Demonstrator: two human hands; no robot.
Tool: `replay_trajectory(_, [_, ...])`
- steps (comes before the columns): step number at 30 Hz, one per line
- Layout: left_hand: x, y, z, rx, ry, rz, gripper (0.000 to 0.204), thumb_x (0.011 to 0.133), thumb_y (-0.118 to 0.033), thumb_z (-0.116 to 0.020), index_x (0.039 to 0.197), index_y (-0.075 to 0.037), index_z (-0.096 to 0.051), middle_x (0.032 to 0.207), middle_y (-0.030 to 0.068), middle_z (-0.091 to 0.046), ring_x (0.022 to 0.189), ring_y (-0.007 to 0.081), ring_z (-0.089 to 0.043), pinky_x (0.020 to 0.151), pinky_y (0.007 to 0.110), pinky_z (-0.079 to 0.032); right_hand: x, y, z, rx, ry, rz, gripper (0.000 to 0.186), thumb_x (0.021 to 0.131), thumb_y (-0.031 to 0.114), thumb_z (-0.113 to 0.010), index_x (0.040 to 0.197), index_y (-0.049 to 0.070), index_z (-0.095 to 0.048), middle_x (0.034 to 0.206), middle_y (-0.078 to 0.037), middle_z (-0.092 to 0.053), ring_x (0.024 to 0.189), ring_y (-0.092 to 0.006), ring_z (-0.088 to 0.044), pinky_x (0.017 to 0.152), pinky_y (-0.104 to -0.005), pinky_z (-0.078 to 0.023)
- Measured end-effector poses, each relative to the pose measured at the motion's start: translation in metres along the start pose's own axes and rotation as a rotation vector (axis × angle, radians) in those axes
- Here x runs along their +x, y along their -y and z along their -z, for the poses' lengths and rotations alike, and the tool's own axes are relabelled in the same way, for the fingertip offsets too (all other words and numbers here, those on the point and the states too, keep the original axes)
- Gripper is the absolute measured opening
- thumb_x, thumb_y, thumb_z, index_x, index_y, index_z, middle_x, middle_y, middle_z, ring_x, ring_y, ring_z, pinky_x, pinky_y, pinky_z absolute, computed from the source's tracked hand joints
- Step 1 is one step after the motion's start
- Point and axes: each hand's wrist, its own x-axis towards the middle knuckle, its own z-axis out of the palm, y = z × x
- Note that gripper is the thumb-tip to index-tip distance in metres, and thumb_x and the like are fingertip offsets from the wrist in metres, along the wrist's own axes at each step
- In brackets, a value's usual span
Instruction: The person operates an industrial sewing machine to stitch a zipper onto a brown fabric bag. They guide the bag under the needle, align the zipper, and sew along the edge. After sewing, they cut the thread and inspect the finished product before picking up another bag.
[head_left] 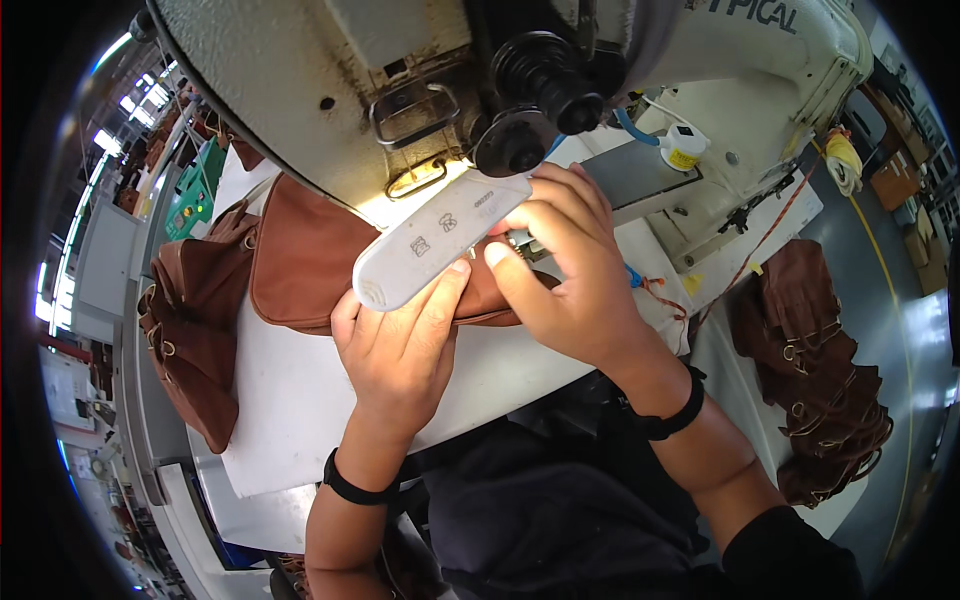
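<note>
A brown leather bag (300,250) lies beneath the head of a cream sewing machine (270,70). An oblong white plastic bar (420,245), perhaps a lamp housing, crosses above it and hides part of my fingers and the needle area. My left hand (400,350) lies on the bag below the bar, its fingers stretched out. Right of the bar, my right hand (555,270) has curled fingers, with the thumb near a small metal part at the stitching area; what it grips is partly hidden.
Another brown bag (190,340) sits left on the white worktable (280,400). A pile of brown bags (810,370) is at the right. A green machine (195,190) stands behind left; a small white-and-yellow container (682,145) is on the machine bed; cardboard boxes (890,185) are far right.
</note>
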Motion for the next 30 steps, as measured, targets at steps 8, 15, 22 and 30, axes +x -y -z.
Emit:
replay_trajectory(8, [-0.002, -0.002, 0.000, -0.009, 0.009, 0.031, 0.041, 0.080, -0.001, -0.073, 0.120, -0.010, -0.078, 0.116, 0.0038, -0.076, 0.116, 0.0241, -0.068, 0.103, 0.038, -0.042, 0.001, 0.001, -0.013, -0.083, -0.062, 0.001, 0.008, 0.085, 0.010, -0.069, 0.091, 0.009, -0.064, 0.112, -0.008, -0.067, 0.125, -0.0321, -0.057, 0.114, -0.0509, -0.034])
replay_trajectory(15, [0.001, 0.001, 0.000, -0.023, -0.009, 0.025, 0.046, 0.072, 0.004, -0.076, 0.117, -0.008, -0.074, 0.112, 0.0035, -0.077, 0.104, 0.0226, -0.071, 0.095, 0.033, -0.046, 0.004, 0.004, -0.014, -0.102, -0.058, -0.009, 0.010, 0.084, 0.008, -0.068, 0.092, 0.009, -0.064, 0.108, -0.007, -0.066, 0.122, -0.0306, -0.058, 0.109, -0.0477, -0.035])
replay_trajectory(22, [0.004, 0.000, 0.000, -0.033, -0.015, 0.047, 0.046, 0.071, 0.005, -0.077, 0.115, -0.009, -0.074, 0.112, 0.0039, -0.077, 0.105, 0.0240, -0.072, 0.094, 0.035, -0.048, 0.005, 0.004, -0.018, -0.111, -0.090, -0.023, 0.009, 0.083, 0.007, -0.067, 0.091, 0.009, -0.063, 0.103, -0.007, -0.067, 0.119, -0.0299, -0.060, 0.107, -0.0473, -0.036])
replay_trajectory(30, [0.005, 0.001, 0.002, -0.065, -0.033, 0.011, 0.044, 0.070, 0.006, -0.079, 0.112, -0.008, -0.074, 0.111, 0.0072, -0.077, 0.103, 0.0261, -0.072, 0.092, 0.036, -0.050, 0.005, 0.005, -0.018, -0.101, -0.103, -0.027, 0.010, 0.083, 0.007, -0.068, 0.091, 0.009, -0.063, 0.102, -0.006, -0.066, 0.118, -0.0292, -0.060, 0.107, -0.0464, -0.036])
